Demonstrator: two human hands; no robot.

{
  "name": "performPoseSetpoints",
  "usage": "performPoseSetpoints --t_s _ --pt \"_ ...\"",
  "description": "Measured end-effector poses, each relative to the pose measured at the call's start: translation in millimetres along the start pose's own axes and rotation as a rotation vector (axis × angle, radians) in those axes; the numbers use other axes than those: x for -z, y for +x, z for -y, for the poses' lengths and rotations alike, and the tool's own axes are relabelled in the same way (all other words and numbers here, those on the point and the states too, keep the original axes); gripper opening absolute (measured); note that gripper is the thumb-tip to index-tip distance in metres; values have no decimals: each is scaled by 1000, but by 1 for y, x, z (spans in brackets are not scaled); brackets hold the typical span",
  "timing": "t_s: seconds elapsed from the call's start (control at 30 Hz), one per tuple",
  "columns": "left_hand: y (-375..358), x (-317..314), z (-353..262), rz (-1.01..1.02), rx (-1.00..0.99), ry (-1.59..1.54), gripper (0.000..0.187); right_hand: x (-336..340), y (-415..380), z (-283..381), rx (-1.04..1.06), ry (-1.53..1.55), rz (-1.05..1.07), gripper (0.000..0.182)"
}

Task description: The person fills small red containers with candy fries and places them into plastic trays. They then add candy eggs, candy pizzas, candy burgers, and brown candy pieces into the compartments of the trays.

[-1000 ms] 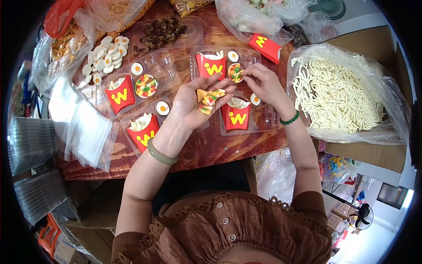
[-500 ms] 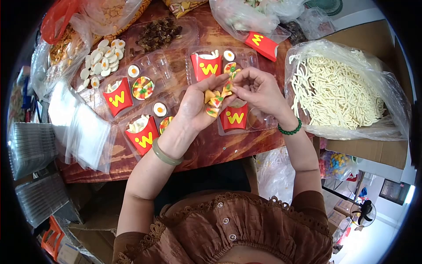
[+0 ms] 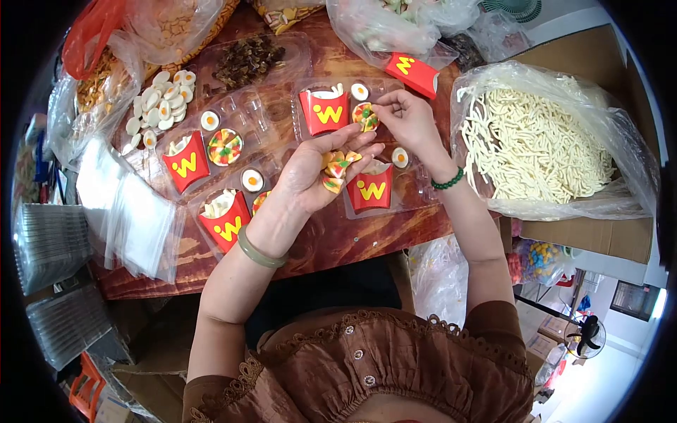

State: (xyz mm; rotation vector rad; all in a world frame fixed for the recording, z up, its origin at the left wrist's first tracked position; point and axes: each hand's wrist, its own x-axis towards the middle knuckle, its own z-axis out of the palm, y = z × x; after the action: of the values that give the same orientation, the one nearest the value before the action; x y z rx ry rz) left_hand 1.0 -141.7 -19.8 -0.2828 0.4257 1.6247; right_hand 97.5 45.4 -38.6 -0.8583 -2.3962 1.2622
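Currently, left hand (image 3: 307,176) palm up, unclenched, cradling loose pizza wedges (image 3: 337,169). Right hand (image 3: 409,125) has thumb and fingers drawn together at edge of pizza round (image 3: 365,115); cannot tell whether wedge is pinched. Round lies in clear tray (image 3: 305,139), just beyond left hand's fingers. 2 red cartons (image 3: 324,113) flank those fingers, 1 beyond, 1 nearer body. Pale sticks (image 3: 543,148) heaped right of right hand.

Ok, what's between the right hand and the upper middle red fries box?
In the head view, a small round pizza lies between the right hand and that fries box.
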Motion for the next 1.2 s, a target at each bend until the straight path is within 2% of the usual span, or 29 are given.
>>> performPoseSetpoints --t_s 0.13,0.23,0.3,0.4,0.53,0.6,0.73,0.8,0.93,1.1,1.2 --pt "-2 1 -5 28 -7 15 34 3 -7 3 44 -82 -5 19" --pt "-2 3 -6 30 -11 27 35 5 -8 -1 78 16 5 19" --pt "0 3 -6 39 -12 32 36 3 -8 1 96 -61 -36 20" --pt "1 5 -7 13 -23 38 36 0 -3 4 -6 -191 -49 20" --pt "1 7 -7 19 -23 40 36 -3 -3 6 -5 -232 -84 21" --pt "1 6 -8 12 -30 45 36 -3 -3 -1 78 -64 -68 19" --pt "2 8 -10 4 -33 40 35 0 -10 -2 121 -77 -64 17" --pt "4 8 -9 5 -29 43 35 -1 -9 -4 193 -235 -54 15" --pt "1 8 -9 9 -43 22 35 2 -11 2 157 -135 -60 16" --pt "-1 10 -8 -14 -50 35 35 3 -23 4 424 -512 -66 23" --pt "1 14 -9 22 -66 12 40 5 -24 4 471 -563 -78 21"
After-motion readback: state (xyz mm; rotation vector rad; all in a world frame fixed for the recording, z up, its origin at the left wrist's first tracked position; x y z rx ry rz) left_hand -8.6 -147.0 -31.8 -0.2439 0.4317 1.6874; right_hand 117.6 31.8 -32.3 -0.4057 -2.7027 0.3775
